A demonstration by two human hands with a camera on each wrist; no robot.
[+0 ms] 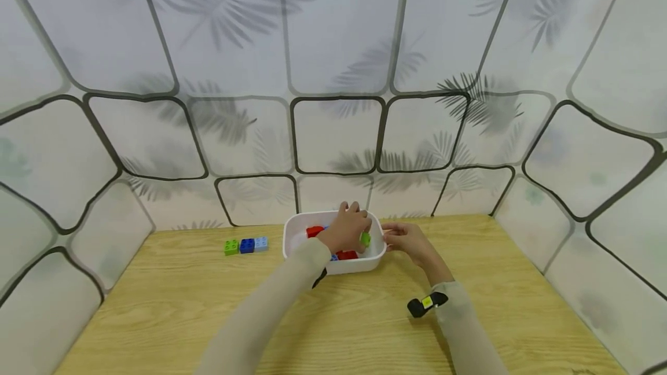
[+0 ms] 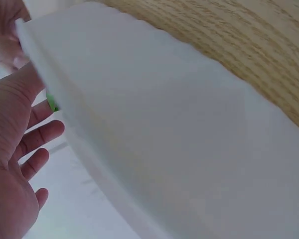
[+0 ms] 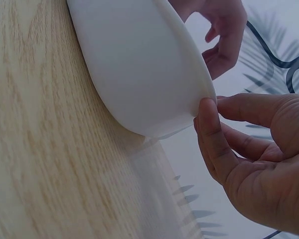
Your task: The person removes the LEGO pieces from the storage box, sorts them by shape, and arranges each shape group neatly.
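My left hand [image 1: 348,230] reaches over the rim into a white plastic box [image 1: 312,268]. Its thumb and index finger pinch a light green toy brick [image 1: 366,239], partly hidden behind the box wall in the left wrist view; the other fingers of the left hand [image 2: 15,139] are spread and loosely bent. At the box's right end, my right hand [image 1: 414,243] grips the rim between thumb and fingers, as the right wrist view shows. Red bricks [image 1: 314,231] and bits of blue bricks lie inside the box, partly covered by the left hand and forearm.
Left of the box, a green brick [image 1: 231,247], a dark blue brick [image 1: 247,245] and a light blue brick [image 1: 261,243] stand in a row on the wooden table [image 1: 172,300]. A patterned cloth wall [image 1: 336,132] rises behind the box and along both sides.
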